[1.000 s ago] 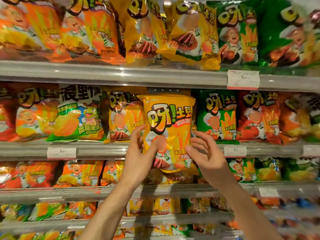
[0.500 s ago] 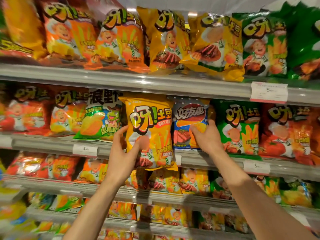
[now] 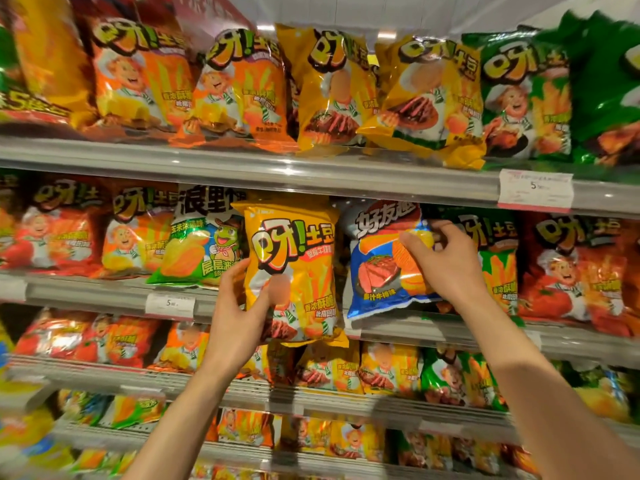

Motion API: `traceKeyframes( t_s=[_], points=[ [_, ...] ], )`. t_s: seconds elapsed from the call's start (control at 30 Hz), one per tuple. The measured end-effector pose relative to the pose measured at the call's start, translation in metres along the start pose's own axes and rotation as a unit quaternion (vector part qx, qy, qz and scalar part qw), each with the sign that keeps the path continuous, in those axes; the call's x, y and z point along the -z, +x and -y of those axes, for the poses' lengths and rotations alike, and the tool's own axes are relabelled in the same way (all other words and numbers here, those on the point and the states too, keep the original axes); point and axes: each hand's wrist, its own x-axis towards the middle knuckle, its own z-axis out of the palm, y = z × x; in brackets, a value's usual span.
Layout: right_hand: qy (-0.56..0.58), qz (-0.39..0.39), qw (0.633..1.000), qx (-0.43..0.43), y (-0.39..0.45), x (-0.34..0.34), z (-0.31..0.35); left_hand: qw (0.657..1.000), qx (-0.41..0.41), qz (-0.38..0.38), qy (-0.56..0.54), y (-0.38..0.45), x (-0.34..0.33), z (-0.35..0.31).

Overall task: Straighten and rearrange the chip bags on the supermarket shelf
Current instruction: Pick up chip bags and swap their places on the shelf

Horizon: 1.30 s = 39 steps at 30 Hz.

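Chip bags crowd every shelf (image 3: 311, 174). At the middle shelf, the left hand (image 3: 239, 317) grips a yellow bag (image 3: 294, 258) by its lower left edge, holding it upright in front of the row. Just right of it, the right hand (image 3: 446, 268) clutches the upper right part of a blue bag (image 3: 377, 271) standing on that shelf, beside a green bag (image 3: 498, 271).
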Motion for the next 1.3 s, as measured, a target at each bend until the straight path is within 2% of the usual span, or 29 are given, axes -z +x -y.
traceKeyframes(
  t_s=[0.2,0.4,0.57,0.67,0.77,0.87,1.1,1.17,1.2,1.3],
  points=[
    [0.034,-0.017,0.999,-0.029,-0.044,0.035,-0.028,0.999,-0.019,0.020,-0.020,0.006,-0.032,-0.010],
    [0.107,-0.085,0.987,-0.081,-0.068,0.073,-0.065,0.999,-0.038,0.015,0.011,0.022,-0.094,-0.031],
    [0.125,-0.095,0.987,-0.036,-0.079,0.088,-0.084,0.997,-0.047,0.047,0.041,0.039,-0.140,-0.042],
    [0.118,-0.094,0.988,-0.043,-0.082,0.091,-0.092,0.995,-0.040,0.069,0.058,0.043,-0.156,-0.041],
    [0.118,-0.099,0.988,-0.027,-0.083,0.090,-0.097,0.991,-0.014,0.105,0.077,0.044,-0.160,-0.035],
    [0.128,-0.095,0.987,-0.018,-0.084,0.087,-0.097,0.986,-0.021,0.139,0.087,0.041,-0.154,-0.040],
    [0.151,-0.092,0.984,-0.030,-0.094,0.071,-0.097,0.984,-0.133,0.062,0.105,0.014,-0.133,-0.031],
    [0.162,-0.081,0.983,-0.040,-0.100,0.063,-0.093,0.982,-0.154,0.061,0.086,0.000,-0.125,-0.024],
    [0.166,-0.074,0.982,-0.047,-0.103,0.058,-0.093,0.984,-0.146,0.080,0.064,-0.009,-0.120,-0.023],
    [0.180,-0.058,0.978,-0.085,-0.116,0.042,-0.085,0.977,-0.059,0.206,-0.016,-0.039,-0.110,-0.023]
  ],
)
